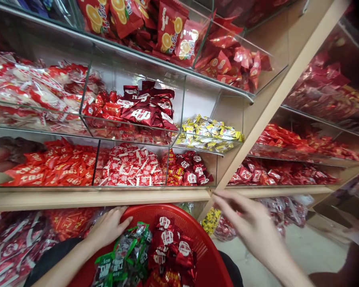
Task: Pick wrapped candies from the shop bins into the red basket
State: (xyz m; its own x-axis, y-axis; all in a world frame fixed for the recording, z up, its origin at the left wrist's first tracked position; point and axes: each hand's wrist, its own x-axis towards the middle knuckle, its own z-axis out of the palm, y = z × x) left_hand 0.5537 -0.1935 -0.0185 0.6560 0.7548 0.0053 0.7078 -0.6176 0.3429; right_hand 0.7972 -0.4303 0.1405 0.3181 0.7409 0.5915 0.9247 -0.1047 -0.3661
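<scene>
A red plastic basket (211, 255) sits low in front of me, between my dark-clothed knees. Dark-red candy packets (167, 238) and green-and-black packets (131, 247) lie in it. At the basket's left rim, my left hand (112, 224) is closed over the edge, its thumb on the inner side. My right hand (248, 223) hovers to the right of the basket, close to the wooden shelf post. Its fingers are loosely stretched out and apart, somewhat blurred, with nothing visible in them. Straight ahead, dark-red packets (194, 167) fill part of a bottom-shelf compartment.
Glass-fronted compartments hold red-and-white candies (131, 165), orange-red packets (56, 163), yellow-and-white candies (211, 129) and orange-printed packets (170, 30). A wooden post (257, 123) slants between two shelf units. Bagged candies (14, 247) lie below the wooden ledge (167, 194).
</scene>
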